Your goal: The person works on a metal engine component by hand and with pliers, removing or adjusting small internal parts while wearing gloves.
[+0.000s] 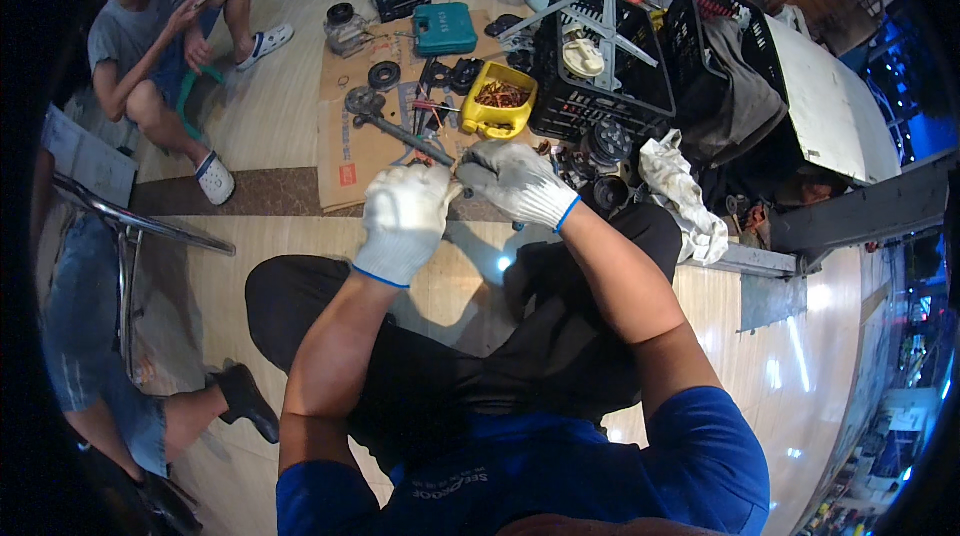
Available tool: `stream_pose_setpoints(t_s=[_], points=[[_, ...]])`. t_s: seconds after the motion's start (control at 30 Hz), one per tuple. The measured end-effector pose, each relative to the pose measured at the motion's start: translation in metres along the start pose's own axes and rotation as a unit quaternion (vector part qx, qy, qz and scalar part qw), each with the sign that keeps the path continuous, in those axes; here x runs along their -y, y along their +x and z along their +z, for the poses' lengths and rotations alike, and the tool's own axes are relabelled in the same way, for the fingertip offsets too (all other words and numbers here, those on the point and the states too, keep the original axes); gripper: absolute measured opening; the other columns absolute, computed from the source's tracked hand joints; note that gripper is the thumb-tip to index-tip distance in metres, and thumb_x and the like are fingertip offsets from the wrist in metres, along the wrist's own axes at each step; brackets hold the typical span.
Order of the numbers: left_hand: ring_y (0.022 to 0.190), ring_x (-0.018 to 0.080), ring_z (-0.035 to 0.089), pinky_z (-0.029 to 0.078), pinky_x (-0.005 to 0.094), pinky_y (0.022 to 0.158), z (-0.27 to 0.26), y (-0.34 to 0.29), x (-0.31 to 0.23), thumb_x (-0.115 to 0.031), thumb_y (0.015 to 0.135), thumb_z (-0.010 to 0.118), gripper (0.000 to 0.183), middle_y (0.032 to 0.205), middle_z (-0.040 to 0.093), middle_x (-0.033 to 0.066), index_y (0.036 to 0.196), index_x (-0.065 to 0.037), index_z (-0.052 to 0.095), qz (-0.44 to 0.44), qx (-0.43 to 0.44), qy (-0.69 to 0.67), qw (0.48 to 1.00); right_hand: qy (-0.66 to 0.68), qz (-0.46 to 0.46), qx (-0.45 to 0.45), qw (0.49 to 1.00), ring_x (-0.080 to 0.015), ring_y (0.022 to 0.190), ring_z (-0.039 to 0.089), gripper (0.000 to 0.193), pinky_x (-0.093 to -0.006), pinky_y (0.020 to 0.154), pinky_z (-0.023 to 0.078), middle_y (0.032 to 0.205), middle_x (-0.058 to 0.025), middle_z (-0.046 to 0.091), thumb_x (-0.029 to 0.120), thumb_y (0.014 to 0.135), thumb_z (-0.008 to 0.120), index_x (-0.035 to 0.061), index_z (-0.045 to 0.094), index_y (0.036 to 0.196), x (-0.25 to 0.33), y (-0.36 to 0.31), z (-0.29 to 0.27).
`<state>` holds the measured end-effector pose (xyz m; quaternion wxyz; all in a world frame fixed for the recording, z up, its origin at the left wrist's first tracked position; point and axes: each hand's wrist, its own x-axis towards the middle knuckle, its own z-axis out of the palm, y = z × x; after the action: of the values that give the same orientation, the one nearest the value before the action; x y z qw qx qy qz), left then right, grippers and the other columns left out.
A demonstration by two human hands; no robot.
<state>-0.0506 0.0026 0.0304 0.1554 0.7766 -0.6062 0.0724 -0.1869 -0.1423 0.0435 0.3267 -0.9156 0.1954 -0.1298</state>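
Observation:
My left hand, in a white knit glove with a blue cuff, is closed in front of me; what its fingers hold is hidden. Beside it my right hand, gloved alike with grey-coated fingers, is closed too. A long dark metal rod with a lumpy round head slants over the cardboard sheet. Its near end meets the fingers of my right hand and passes close to the left. Just beyond them stands a yellow cut-open jug with small coppery pieces in it. Red-handled tools lie left of the jug.
A teal tool case, a black ring and a metal motor part are on the cardboard. Black crates stand at right, near a white rag. One person sits far left; another's leg and black shoe are nearer.

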Motion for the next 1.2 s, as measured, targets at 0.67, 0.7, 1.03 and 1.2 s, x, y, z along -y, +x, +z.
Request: stream_pose_setpoints(t_s=[0.67, 0.7, 1.03, 1.2], points=[[0.079, 0.0370, 0.065, 0.050, 0.0465, 0.072, -0.021, -0.002, 0.020, -0.017, 0.087, 0.066, 0.015, 0.084, 0.068, 0.0165, 0.095, -0.005, 0.070, 0.064, -0.088, -0.083, 0.991, 0.149, 0.107, 0.056, 0.981, -0.0348, 0.078, 0.064, 0.041, -0.0409, 0.073, 0.050, 0.084, -0.0201, 0.066, 0.038, 0.096, 0.056, -0.0008, 0.068, 0.094, 0.000, -0.002, -0.008], [0.080, 0.0377, 0.065, 0.050, 0.0473, 0.073, -0.021, -0.002, 0.020, -0.018, 0.088, 0.066, 0.016, 0.084, 0.068, 0.0164, 0.096, -0.005, 0.070, 0.071, -0.098, -0.075, 0.990, 0.180, 0.130, 0.051, 0.974, -0.0340, 0.077, 0.064, 0.044, -0.0404, 0.073, 0.050, 0.084, -0.0199, 0.066, 0.040, 0.097, 0.054, -0.0012, 0.068, 0.093, -0.002, -0.002, -0.006], [0.099, 0.0229, 0.067, 0.051, 0.0345, 0.083, -0.001, -0.013, 0.050, -0.037, 0.102, 0.052, 0.052, 0.100, 0.073, 0.0169, 0.113, 0.012, 0.065, -0.093, 0.143, -0.561, 0.810, -0.034, -0.178, -0.046, 0.982, -0.0392, 0.087, 0.063, 0.016, -0.0460, 0.075, 0.050, 0.089, -0.0187, 0.062, 0.019, 0.090, 0.066, 0.0034, 0.067, 0.094, -0.005, -0.008, -0.018], [0.094, 0.0332, 0.068, 0.051, 0.0378, 0.082, -0.029, -0.004, 0.023, -0.028, 0.098, 0.060, 0.036, 0.099, 0.073, 0.0183, 0.111, 0.005, 0.069, -0.117, 0.149, -0.405, 0.895, -0.029, -0.102, 0.021, 0.994, -0.0392, 0.086, 0.064, 0.025, -0.0458, 0.076, 0.050, 0.087, -0.0203, 0.064, 0.027, 0.092, 0.064, 0.0021, 0.067, 0.094, -0.004, -0.010, -0.021]])
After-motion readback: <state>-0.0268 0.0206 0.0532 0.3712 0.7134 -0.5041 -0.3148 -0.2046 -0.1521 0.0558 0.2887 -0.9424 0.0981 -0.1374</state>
